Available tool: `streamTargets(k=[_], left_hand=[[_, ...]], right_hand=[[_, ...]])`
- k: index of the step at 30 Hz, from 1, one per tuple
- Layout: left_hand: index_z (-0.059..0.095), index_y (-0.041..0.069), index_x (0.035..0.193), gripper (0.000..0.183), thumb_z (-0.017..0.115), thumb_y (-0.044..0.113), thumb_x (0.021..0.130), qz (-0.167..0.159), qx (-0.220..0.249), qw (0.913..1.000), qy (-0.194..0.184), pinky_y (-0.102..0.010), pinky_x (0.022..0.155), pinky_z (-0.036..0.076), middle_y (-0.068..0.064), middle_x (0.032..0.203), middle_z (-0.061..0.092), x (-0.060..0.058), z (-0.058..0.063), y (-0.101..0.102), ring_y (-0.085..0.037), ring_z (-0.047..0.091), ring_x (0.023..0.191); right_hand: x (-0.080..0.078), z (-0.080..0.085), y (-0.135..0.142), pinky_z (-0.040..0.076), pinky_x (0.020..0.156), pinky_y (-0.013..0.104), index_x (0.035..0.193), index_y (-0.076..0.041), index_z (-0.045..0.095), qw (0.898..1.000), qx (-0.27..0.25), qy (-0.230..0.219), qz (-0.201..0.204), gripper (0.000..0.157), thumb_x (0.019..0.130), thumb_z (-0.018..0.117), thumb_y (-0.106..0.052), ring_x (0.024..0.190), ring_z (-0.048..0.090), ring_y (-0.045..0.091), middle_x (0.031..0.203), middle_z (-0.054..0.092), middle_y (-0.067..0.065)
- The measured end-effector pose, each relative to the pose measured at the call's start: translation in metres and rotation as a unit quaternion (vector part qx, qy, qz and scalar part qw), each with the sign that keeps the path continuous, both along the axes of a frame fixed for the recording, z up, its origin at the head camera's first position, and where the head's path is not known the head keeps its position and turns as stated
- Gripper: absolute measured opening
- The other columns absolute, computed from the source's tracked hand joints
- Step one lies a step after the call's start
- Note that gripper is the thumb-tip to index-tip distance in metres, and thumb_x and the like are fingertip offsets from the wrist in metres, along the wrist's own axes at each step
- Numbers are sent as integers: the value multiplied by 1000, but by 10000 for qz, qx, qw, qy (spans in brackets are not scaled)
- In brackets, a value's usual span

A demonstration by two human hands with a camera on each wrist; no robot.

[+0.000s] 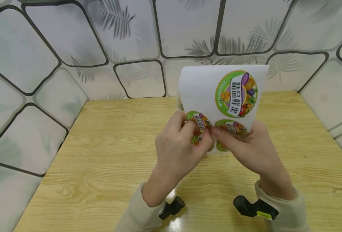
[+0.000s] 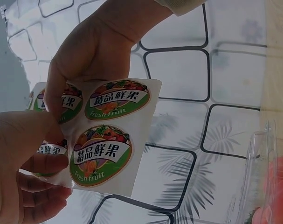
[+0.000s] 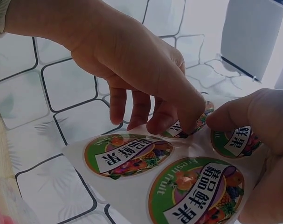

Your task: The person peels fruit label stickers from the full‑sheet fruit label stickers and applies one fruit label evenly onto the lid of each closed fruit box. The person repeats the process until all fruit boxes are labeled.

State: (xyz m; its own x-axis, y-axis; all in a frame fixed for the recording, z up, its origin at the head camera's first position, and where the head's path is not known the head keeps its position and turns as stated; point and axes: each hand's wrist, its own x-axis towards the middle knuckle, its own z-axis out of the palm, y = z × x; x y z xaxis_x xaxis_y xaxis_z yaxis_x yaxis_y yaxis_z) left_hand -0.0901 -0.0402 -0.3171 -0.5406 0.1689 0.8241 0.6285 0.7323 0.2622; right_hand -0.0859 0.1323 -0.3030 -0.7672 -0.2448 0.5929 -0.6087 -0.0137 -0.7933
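**Label sheet (image 1: 198,87) raised between two hands**

A patterned wall covering (image 1: 188,25), marked with dark rounded outlines and fern fronds, stands behind a wood-grain table (image 1: 101,145). The label sheet is held up above the table, in front of the person, its upper part bent into a curve. Its long axis appears to run up and away from the wrists, though the bend makes this uncertain.

The left hand (image 1: 178,143) and right hand (image 1: 255,146) grip the sheet from opposite sides. The left thumb (image 1: 203,144) and forefinger are together, pinching it; the right thumb (image 1: 227,138) presses the front, with the other fingers largely hidden behind.

The governing relation, as judged here, lies at the thumb tips: they sit just beside each other near the margin between the round "Fresh fruit" labels (image 1: 236,93), with most of the sheet beyond them. Both hands are in contact, so neither is nearer. Whether a label edge is lifted cannot be told.

The left wrist view adds a clear plastic container (image 2: 260,172) with red contents (image 2: 277,186), largely concealed in the head view. The right wrist view shows the left hand's remaining fingers loosely bent and spaced apart.
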Motion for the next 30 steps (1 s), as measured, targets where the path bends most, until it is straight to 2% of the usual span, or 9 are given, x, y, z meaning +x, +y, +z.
streamTargets(k=[5,13,17,22,24,30], left_hand=[[57,12,64,23,71,20,80,-8,13,10000,-48,-21,43,41,-2,80,54,1,-1,1,-10,49,60],[59,9,71,19,65,13,88,-333,149,9993,-17,-19,44,39,-3,77,54,1,0,-1,-10,48,58],[59,4,89,7,62,9,92,-654,370,9972,55,-19,46,40,-4,74,57,0,1,-1,-11,52,57],[47,1,123,31,58,4,95,-1048,599,9925,181,-17,46,39,-4,66,53,-1,3,-3,-11,50,53],[46,3,129,35,56,3,96,-1126,643,9914,202,-17,46,40,-4,66,53,-1,4,-5,-10,50,53],[45,3,132,34,54,4,98,-1225,695,9899,137,-17,47,43,-4,66,57,-2,4,-7,-10,55,52]], right_hand=[[3,0,1,57,70,24,116,6,63,9991,-108,-357,-202,27,89,67,7,88,70,17,105,72,10],[4,0,5,58,73,26,120,5,61,9988,-345,-356,-2,32,89,61,14,92,71,19,108,70,14],[4,0,6,59,68,27,117,5,62,9977,-473,-492,-20,28,90,60,13,87,72,20,104,72,15],[1,2,7,58,62,26,111,8,64,9975,-571,-419,-46,20,91,62,10,79,71,19,96,72,13],[-1,2,7,58,64,26,111,9,64,9977,-575,-351,23,19,92,63,8,80,72,19,97,72,14],[-2,2,8,58,65,26,109,8,66,9981,-523,-314,128,19,91,64,9,82,72,19,97,73,15]])
